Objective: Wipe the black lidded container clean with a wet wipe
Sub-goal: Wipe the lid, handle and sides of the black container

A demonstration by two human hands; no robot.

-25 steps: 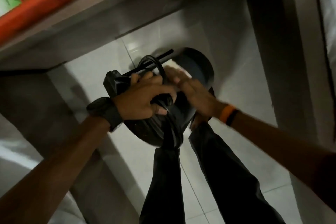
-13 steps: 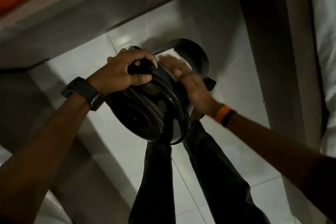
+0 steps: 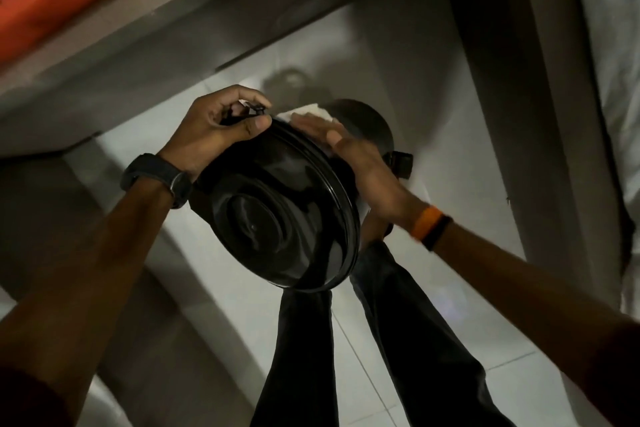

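Observation:
I hold the round black lidded container (image 3: pixel 280 218) tilted on its side in mid-air above the floor, its lid facing me. My left hand (image 3: pixel 221 130), with a dark watch on the wrist, grips the clasp or handle at the container's top edge. My right hand (image 3: pixel 360 163), with an orange and a black wristband, lies flat on the container's far side and presses a white wet wipe (image 3: pixel 308 113) against it. Only the wipe's upper edge shows past my fingers. The container's body behind the lid is mostly hidden.
A grey table edge (image 3: pixel 207 28) runs across the top left, with an orange tray (image 3: pixel 45 0) on it. A grey table leg (image 3: pixel 502 97) stands at the right. Below are my dark-trousered legs (image 3: pixel 398 340) on the white tiled floor (image 3: pixel 450 288). White fabric (image 3: pixel 609 45) lies at far right.
The container has turned from handle side up to lid facing me. My left hand shifted from its middle to the top clasp. My right hand slid along the far side with the wipe.

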